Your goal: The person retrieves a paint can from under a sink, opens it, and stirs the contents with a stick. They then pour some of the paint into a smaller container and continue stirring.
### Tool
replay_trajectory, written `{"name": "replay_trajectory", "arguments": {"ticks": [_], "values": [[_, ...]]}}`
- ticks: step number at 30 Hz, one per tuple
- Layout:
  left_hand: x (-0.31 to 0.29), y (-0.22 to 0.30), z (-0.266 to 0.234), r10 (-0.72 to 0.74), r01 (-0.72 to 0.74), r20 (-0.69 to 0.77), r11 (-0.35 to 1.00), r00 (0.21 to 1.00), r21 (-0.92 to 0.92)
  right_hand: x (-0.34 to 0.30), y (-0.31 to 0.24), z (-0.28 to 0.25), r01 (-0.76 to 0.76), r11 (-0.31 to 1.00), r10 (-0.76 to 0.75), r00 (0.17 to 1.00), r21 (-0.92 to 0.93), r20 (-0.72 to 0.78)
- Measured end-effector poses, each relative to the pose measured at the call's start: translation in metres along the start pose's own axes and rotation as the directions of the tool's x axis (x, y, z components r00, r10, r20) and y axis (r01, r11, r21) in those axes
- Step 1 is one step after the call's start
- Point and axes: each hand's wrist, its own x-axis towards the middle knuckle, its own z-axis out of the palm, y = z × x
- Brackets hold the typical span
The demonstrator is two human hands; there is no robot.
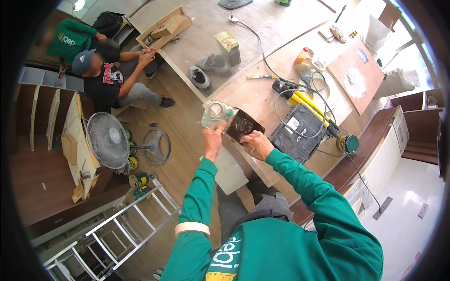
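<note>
At the near edge of the worktable, my left hand (212,142) is closed on a clear plastic container (216,113) with a round opening. Right beside it lies an open rectangular container (244,123), dark brown and glossy inside. The fingers of my right hand (257,144) are closed at this container's near rim. A small pale bit shows by those fingers; what they grip is partly hidden. Right of the dark container rests a black tool case (296,136).
A cable (262,47) and a yellow-and-black tool (307,104) lie across the table, near a paintbrush (261,77) and shoes (200,78). Leftward stand a fan (108,139), an aluminium ladder (125,227) and paint cans (139,180). Two people are at the far left, one seated (105,77).
</note>
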Motion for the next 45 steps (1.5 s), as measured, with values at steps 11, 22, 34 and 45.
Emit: {"name": "replay_trajectory", "arguments": {"ticks": [11,22,34,45], "values": [[-0.001,0.002,-0.003,-0.036,0.042,0.074,0.996,0.997,-0.076,0.011,-0.001,0.008,0.032,0.999,-0.032,0.999,0.0,-0.017],[0.008,-0.011,-0.006,-0.047,0.048,0.017,0.997,0.999,-0.067,0.006,0.006,-0.006,-0.053,0.997,0.054,0.998,0.057,-0.02],[0.011,-0.011,-0.01,-0.045,0.045,0.009,0.998,0.999,-0.036,-0.005,0.001,-0.004,-0.104,0.994,0.105,0.994,-0.036,0.021],[0.012,-0.012,-0.011,-0.027,0.029,0.037,0.998,0.999,-0.06,-0.001,-0.004,0.005,-0.109,0.994,0.11,0.992,0.026,-0.059]]}}
